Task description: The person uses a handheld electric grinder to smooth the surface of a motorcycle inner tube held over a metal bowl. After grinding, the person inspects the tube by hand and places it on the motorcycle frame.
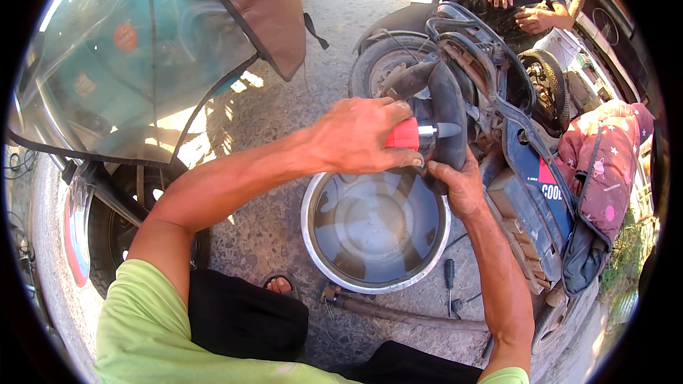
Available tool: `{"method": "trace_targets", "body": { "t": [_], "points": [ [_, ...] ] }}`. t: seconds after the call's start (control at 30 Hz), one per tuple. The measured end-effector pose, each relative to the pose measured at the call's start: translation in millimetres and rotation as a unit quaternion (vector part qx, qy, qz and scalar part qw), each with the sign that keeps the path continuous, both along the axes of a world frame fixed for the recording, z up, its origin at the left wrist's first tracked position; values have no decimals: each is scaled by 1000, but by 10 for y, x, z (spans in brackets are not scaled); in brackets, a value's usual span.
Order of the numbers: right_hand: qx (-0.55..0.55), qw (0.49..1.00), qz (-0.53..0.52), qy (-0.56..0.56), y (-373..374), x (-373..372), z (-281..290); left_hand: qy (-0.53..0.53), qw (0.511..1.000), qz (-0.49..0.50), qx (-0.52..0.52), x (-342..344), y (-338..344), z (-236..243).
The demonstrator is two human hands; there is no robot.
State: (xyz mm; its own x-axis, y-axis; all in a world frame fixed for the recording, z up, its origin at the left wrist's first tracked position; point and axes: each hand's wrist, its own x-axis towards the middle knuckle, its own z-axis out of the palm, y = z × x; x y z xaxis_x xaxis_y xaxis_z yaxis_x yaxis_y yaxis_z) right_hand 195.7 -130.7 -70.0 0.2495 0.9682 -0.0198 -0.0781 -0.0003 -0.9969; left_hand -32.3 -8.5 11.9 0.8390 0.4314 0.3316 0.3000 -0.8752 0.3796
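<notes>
Hands together above metal basin (320,238) of water: left hand (359,135) wrapped around red-handled tool (404,134), tip at 3 o'clock against black inner tube (448,110); right hand (461,186) clamped on tube from 6 o'clock. Screwdriver (449,279) on ground at 5 o'clock.

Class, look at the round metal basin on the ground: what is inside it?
The metal basin holds water that mirrors the black inner tube held above. The right hand and left hand cover its far rim.
</notes>
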Motion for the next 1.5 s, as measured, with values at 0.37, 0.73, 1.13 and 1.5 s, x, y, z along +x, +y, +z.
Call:
{"method": "trace_targets", "body": {
  "t": [0.37, 0.73, 1.13, 1.5],
  "points": [
    [9, 996, 20, 81, 5, 50, -24, -57, 998, -19, 10, 36, 61, -125],
    [9, 993, 36, 113, 17, 43, 60, -68, 997, -24, 15, 127, 244, -282],
    [21, 986, 51, 157, 30, 102, 9, -74, 996, -46, 27, 161, 251, -376],
    [28, 987, 48, 152, 27, 81, 55, -92, 994, -49, 33, 113, 200, -341]
  ]
}}
